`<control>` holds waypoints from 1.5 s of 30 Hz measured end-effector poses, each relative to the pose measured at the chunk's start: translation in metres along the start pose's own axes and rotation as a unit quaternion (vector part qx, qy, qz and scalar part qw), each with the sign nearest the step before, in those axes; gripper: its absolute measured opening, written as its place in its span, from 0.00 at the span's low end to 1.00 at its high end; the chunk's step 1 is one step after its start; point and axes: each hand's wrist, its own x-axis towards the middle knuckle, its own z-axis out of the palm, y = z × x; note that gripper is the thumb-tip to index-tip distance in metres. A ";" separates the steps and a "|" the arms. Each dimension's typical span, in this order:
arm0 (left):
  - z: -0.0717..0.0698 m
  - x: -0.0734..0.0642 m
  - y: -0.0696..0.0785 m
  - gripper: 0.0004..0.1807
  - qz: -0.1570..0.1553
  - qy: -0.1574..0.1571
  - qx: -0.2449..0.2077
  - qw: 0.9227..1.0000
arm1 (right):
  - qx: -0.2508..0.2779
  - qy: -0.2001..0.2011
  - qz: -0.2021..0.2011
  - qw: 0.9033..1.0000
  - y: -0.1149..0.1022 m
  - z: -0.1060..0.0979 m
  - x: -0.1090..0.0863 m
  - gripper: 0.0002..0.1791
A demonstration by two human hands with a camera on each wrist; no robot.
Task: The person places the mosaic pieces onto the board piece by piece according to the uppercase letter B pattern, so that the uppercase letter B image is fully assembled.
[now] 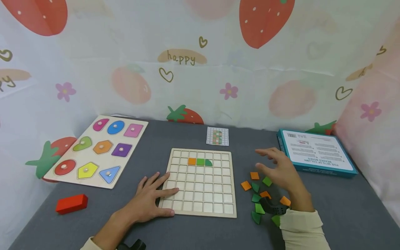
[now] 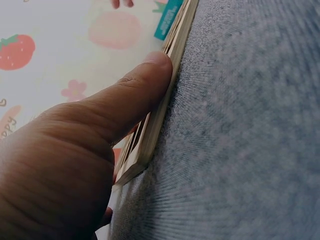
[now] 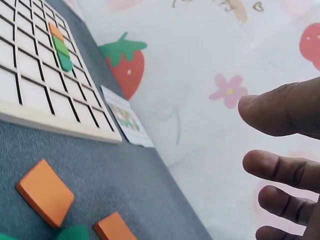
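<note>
A wooden grid board (image 1: pixel 203 184) lies in the middle of the table. In its second row sit an orange square tile (image 1: pixel 192 161), a light green square tile (image 1: pixel 200 162) and a dark green quarter-round tile (image 1: pixel 208 162), side by side. My left hand (image 1: pixel 148 201) rests spread on the board's left edge; in the left wrist view its thumb (image 2: pixel 135 95) touches the rim. Above the loose tiles, right of the board, hovers my right hand (image 1: pixel 279 170), fingers apart and holding nothing. Loose orange tiles (image 3: pixel 46 192) and green tiles (image 1: pixel 256 218) lie beneath and beside it.
A small pattern card (image 1: pixel 217 136) lies behind the board. A wooden knob puzzle (image 1: pixel 100 149) is at the left, with a red block (image 1: pixel 72 204) in front of it. A teal box (image 1: pixel 317 151) sits at the back right. A printed curtain (image 1: pixel 200 86) stands behind the table.
</note>
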 end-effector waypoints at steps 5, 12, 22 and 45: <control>0.001 0.001 0.001 0.40 -0.003 -0.003 -0.003 1.000 | 0.012 -0.033 0.022 0.999 0.011 -0.004 -0.004 0.26; 0.002 0.000 0.000 0.39 0.000 -0.001 -0.007 1.000 | 0.027 -0.092 0.064 0.993 0.028 -0.003 -0.009 0.26; 0.002 -0.001 -0.002 0.39 0.003 0.005 -0.006 1.000 | 0.015 -0.129 0.077 0.988 0.044 0.011 -0.010 0.23; 0.003 0.000 -0.002 0.42 0.013 0.011 0.008 1.000 | -0.067 -0.105 0.111 0.986 0.046 0.025 -0.007 0.14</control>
